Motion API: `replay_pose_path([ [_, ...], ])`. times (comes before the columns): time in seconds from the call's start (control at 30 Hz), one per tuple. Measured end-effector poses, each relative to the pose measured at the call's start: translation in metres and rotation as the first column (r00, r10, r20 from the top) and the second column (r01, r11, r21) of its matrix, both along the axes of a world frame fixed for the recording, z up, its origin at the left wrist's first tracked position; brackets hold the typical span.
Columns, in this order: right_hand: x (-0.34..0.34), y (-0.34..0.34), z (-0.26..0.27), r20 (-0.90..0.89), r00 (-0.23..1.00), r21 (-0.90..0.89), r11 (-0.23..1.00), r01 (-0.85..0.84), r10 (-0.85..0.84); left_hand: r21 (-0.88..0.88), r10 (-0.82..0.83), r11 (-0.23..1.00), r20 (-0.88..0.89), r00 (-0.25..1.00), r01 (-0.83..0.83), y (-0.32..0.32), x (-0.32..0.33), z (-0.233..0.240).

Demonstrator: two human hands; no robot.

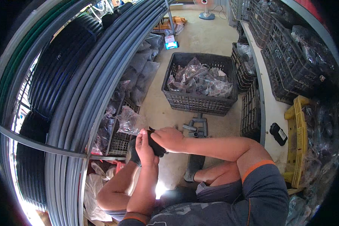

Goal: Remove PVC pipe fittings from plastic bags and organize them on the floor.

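Observation:
In front of my knees, both hands hold a small black object (156,146), partly hidden by the fingers; its kind cannot be made out. My left hand (144,147) grips its left side, thumb and fingertips pointing up. From the right, my right hand (169,139) closes over its top. Just beyond the left fingertips is a clear plastic bag (130,121); whether the fingers touch it is unclear. Several grey plastic pipe fittings (197,127) lie on the floor past my right hand, near a black plastic crate (199,106) of bagged parts.
Grey pipes (110,53) and black coiled tubing (62,62) fill the left rack. A low crate (120,145) stands beside my left leg. On the right shelf are black crates (285,59), a yellow crate (296,141) and a small black device (278,134). A lit phone (171,45) lies ahead.

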State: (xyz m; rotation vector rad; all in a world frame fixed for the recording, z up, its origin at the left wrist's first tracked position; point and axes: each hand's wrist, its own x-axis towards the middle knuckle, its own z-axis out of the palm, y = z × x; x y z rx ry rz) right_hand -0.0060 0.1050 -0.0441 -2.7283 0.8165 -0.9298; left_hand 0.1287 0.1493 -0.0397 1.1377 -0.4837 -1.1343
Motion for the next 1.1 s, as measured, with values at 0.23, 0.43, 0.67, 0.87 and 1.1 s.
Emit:
replay_pose_path([
  [0.23, 0.001, -0.004, 0.02, -0.347, 0.937, 0.421, 0.889, 0.181, -0.027, 0.023, 0.06, 0.998, -0.049, 0.997, -0.059, -0.001, 0.002, -0.014],
  [0.43, -0.004, -0.003, 0.016, -0.269, 0.963, 0.591, 0.788, 0.17, -0.007, -0.048, -0.116, 0.991, 0.143, 0.983, 0.124, -0.002, 0.015, -0.005],
  [0.67, 0.005, -0.017, -0.038, 0.146, 0.973, 0.875, 0.436, -0.212, 0.179, -0.163, -0.463, 0.819, 0.38, 0.801, 0.551, -0.009, 0.04, 0.014],
  [0.87, -0.003, -0.003, -0.032, 0.574, 0.79, 0.745, -0.538, -0.395, 0.215, -0.331, -0.714, 0.518, 0.342, 0.611, 0.789, -0.015, 0.031, 0.044],
  [1.1, 0.022, 0.015, -0.032, 0.666, 0.746, 0.736, -0.168, -0.655, 0.007, -0.101, -0.713, 0.559, 0.448, 0.54, 0.823, -0.019, 0.038, 0.053],
])
